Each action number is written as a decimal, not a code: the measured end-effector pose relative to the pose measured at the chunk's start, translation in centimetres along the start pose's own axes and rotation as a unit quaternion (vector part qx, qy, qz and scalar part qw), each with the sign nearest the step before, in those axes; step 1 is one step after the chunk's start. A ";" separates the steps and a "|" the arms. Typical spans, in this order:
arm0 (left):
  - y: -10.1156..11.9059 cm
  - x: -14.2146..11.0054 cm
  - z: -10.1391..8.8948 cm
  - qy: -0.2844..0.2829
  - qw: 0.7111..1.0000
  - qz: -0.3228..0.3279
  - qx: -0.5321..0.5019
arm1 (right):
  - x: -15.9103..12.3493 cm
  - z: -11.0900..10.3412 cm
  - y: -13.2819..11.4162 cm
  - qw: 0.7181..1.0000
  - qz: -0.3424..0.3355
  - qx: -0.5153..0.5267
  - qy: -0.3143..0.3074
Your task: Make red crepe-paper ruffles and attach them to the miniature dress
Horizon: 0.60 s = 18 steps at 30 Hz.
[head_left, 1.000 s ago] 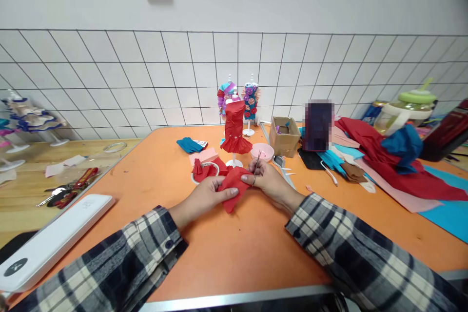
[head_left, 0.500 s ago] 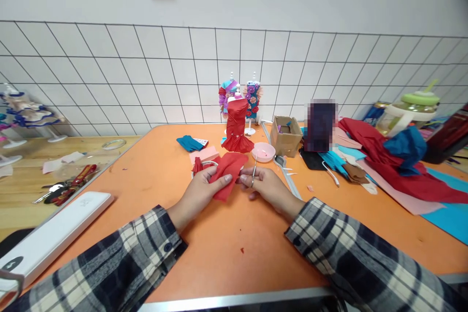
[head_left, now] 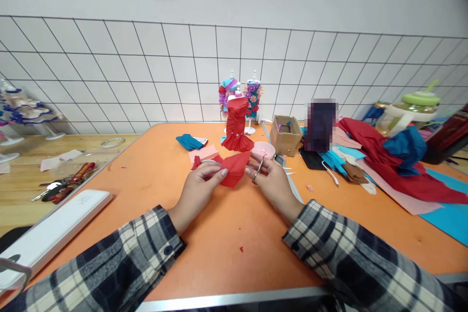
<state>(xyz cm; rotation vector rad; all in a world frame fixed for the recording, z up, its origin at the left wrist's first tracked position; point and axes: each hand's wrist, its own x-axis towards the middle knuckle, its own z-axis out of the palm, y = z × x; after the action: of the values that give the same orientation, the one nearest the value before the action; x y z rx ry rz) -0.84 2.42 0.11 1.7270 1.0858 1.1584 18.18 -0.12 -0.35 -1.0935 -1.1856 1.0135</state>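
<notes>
Between thumb and fingers, my left hand (head_left: 201,185) pinches a piece of red crepe paper (head_left: 235,169) above the orange table. My right hand (head_left: 272,183) is closed around small scissors (head_left: 259,168), their tips pointing up and away from me. Its fingertips are at the paper's right edge; whether they grip it I cannot tell. Just beyond stands a miniature dress form in a red paper dress (head_left: 237,124) with a flared hem. A small red scrap (head_left: 241,249) lies on the table nearer to me.
A pink bowl (head_left: 264,148) and a cardboard box (head_left: 286,135) stand behind my right hand. Folded blue paper (head_left: 190,142) lies at the back left. A white power bank (head_left: 54,234) lies left, and red cloth-like paper (head_left: 387,165) is heaped at right.
The red paper has turned and shifted slightly right in my left hand. The scissors have tilted in my right hand. A small red scrap appeared on the table after the first frame.
</notes>
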 end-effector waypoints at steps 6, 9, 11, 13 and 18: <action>1.1 -0.5 0.1 0.046 0.996 0.069 0.035 | -0.5 -0.2 -0.4 0.977 -0.116 -0.146 0.099; 0.9 -0.6 0.2 0.015 0.999 0.043 0.003 | -0.8 0.1 -0.6 0.991 -0.068 -0.114 -0.008; 0.5 -0.6 0.3 -0.002 1.000 0.021 -0.002 | -1.0 0.4 -0.5 0.994 -0.021 -0.079 -0.068; 0.3 -0.5 0.4 -0.011 1.000 0.011 0.015 | -1.1 0.6 -0.3 0.994 0.004 -0.063 -0.093; 0.4 -0.7 0.5 -0.044 0.996 0.038 0.069 | -0.8 0.3 0.2 0.990 0.010 -0.089 -0.107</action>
<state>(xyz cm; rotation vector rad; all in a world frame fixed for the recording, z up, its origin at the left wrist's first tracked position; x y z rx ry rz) -0.45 1.54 0.13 1.9227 1.0774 1.0631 17.75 -0.80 -0.67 -1.1581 -1.4637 1.0764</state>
